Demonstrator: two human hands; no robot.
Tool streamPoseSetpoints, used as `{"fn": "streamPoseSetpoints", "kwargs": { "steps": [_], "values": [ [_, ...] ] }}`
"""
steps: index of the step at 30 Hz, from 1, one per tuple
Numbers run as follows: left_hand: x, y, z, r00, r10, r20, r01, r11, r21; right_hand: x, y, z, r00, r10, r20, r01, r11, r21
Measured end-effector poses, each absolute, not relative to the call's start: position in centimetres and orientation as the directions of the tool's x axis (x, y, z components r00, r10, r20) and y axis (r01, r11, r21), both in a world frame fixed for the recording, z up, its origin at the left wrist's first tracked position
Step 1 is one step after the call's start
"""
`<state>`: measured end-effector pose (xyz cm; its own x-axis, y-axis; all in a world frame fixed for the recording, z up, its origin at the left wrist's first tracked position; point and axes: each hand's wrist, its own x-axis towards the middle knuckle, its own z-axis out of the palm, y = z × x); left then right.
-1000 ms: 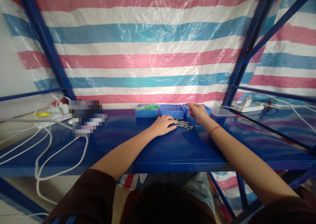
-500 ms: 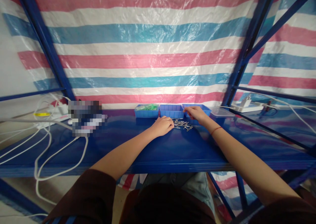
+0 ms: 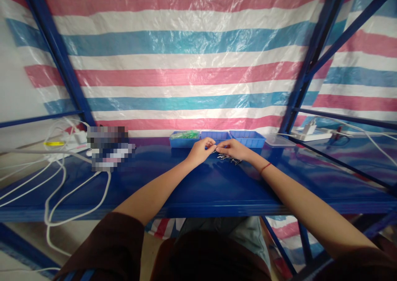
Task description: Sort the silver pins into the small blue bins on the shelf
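Note:
My left hand [image 3: 201,152] is closed in a pinch just in front of the blue bins. My right hand [image 3: 235,149] pinches from the other side, its fingertips meeting those of the left. Whatever lies between the fingertips is too small to make out. Under and in front of my right hand lies a loose pile of thin, shiny metal pins [image 3: 228,158], partly covered by the fingers. Behind the hands stand the middle blue bin [image 3: 215,135], partly hidden, and the right blue bin [image 3: 252,140].
At the left of the row, a blue bin [image 3: 180,142] holds green things in clear plastic [image 3: 189,134]. A clear lid [image 3: 281,140] lies to the right, near a white power strip [image 3: 313,134]. White cables [image 3: 64,177] loop over the blue table [image 3: 198,190] at left.
My right hand has come left and down from the right bin to meet my left hand. My left hand has lifted off the pin pile, and its fingers have closed into a pinch.

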<state>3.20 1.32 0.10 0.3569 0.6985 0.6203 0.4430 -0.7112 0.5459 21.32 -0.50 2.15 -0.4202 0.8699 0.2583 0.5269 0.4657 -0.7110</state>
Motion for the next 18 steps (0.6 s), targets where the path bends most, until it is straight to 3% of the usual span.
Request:
{"fn": "streamPoseSetpoints", "kwargs": {
  "steps": [4,12,18],
  "values": [
    [3.64,1.19,-0.02,0.315,0.731,0.606,0.354,-0.682,0.64,21.25,-0.75,2.28,-0.408,0.879,0.245,0.489,0.437,-0.755],
    [3.45,0.81,0.48,0.301,0.718,0.628,0.361,-0.695,0.622,21.19,-0.72,2.33,-0.41,0.883,0.227,0.477,0.42,-0.772],
    [3.42,0.98,0.59,0.289,0.703,0.65,0.358,-0.709,0.608,21.26,-0.48,2.67,-0.304,0.882,0.359,0.488,0.468,-0.737]
  ]
}}
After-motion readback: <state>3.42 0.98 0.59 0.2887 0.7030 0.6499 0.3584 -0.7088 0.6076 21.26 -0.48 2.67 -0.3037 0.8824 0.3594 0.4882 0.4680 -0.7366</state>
